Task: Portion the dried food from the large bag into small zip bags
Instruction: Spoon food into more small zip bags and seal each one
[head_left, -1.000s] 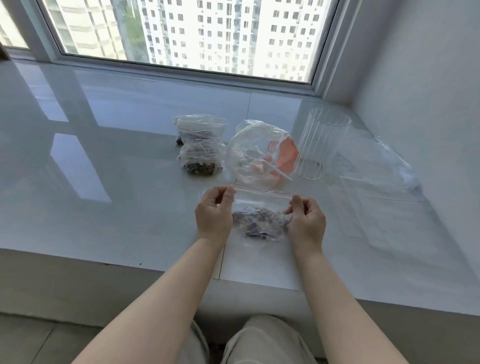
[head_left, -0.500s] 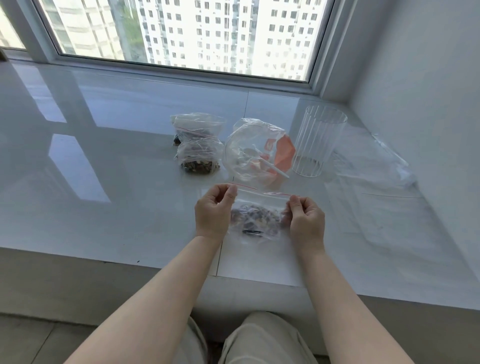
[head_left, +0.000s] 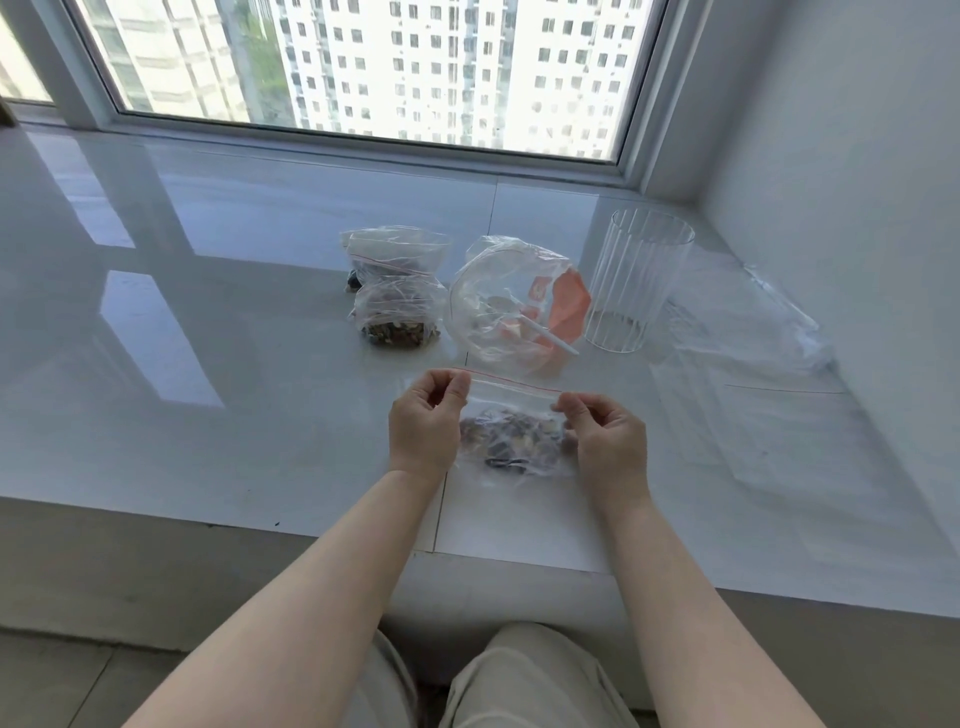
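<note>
The left hand (head_left: 423, 426) and right hand (head_left: 608, 444) each pinch a top corner of a clear small zip bag (head_left: 511, 415) near the sill's front edge. A red line runs along its top, and dark dried food (head_left: 511, 441) fills its bottom.

Small zip bag (head_left: 511, 415) part-filled, held upright; large bag (head_left: 511, 306) behind.

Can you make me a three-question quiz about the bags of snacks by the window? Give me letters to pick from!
1. Where is the ribbed clear glass?
A) right of the large bag
B) on the floor
C) in a hand

2. What colour is the zip line on the small zip bag?
A) blue
B) red
C) green

3. How is that bag held?
A) lying untouched
B) one hand only
C) left hand and right hand pinch its top corners

Answers: A, it stands on the sill beside it; B, a thin red stripe; C, fingers grip both ends.
</note>
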